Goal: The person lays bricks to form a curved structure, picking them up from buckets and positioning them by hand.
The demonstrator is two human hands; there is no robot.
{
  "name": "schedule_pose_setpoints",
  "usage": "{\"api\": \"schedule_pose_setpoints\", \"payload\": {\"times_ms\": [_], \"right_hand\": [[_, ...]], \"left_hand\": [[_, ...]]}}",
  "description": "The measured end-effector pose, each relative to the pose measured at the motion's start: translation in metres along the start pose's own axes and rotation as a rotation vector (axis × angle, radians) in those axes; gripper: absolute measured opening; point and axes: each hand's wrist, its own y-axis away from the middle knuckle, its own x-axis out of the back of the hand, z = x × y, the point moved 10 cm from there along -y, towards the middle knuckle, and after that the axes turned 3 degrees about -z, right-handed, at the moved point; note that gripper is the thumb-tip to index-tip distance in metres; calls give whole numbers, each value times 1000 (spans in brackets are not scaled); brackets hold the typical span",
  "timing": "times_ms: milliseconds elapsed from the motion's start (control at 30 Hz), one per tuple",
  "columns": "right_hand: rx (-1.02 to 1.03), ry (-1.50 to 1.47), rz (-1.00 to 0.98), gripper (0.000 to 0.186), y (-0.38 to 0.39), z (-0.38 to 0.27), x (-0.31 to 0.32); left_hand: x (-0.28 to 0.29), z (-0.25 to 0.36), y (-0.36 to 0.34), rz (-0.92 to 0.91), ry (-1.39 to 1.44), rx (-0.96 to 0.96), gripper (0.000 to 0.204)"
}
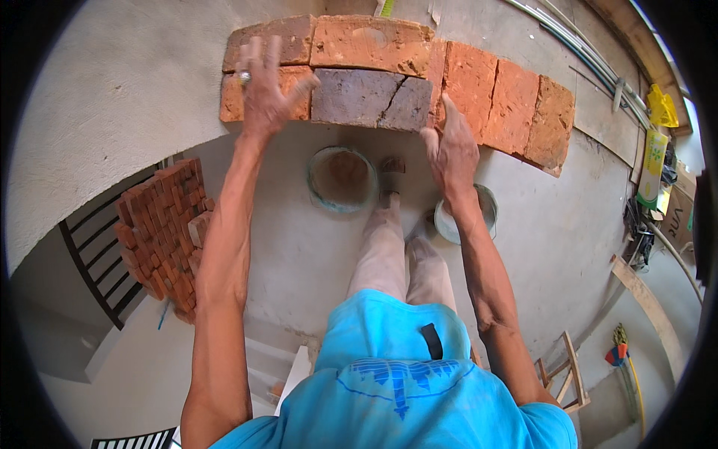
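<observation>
Bricks lie in a row along the top of a wall in front of me. My left hand [265, 93], a ring on one finger, is spread over the left end, across a dull brown brick [288, 36] and an orange brick [233, 99]; whether it presses on them I cannot tell. Beside it are a long orange brick [370, 41] and a dark grey brick [351, 97] with a crack. My right hand [454, 150], thumb and forefinger apart, is at the near edge of the row, by an upright orange brick [470, 82]. Its other fingers are partly hidden.
Below stand a round bucket [318, 196] and a second bucket [490, 202] near my feet. A brick stack [161, 232] and black railing [97, 258] are at left. Pipes [591, 56], a yellow bag [662, 108], a wooden frame [572, 367] and a broom [619, 352] lie to the right.
</observation>
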Motion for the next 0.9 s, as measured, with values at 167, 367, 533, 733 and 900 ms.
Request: {"api": "schedule_pose_setpoints", "payload": {"times_ms": [167,367,533,733,900], "right_hand": [[310,275,12,102,4,-33,-2],[454,430,-106,126,-21,-53,-34],[449,493,-83,129,-35,-56,-35],[423,414,-26,126,-36,-49,-43],[390,285,-119,118,-34,-53,-30]], "left_hand": [[-16,97,18,-247,-207,-358,127],[-43,98,6,-309,-235,-384,132],[-44,95,3,-324,-215,-393,129],[-45,90,7,-329,-172,-367,126],[-47,93,3,-369,-174,-340,127]]}}
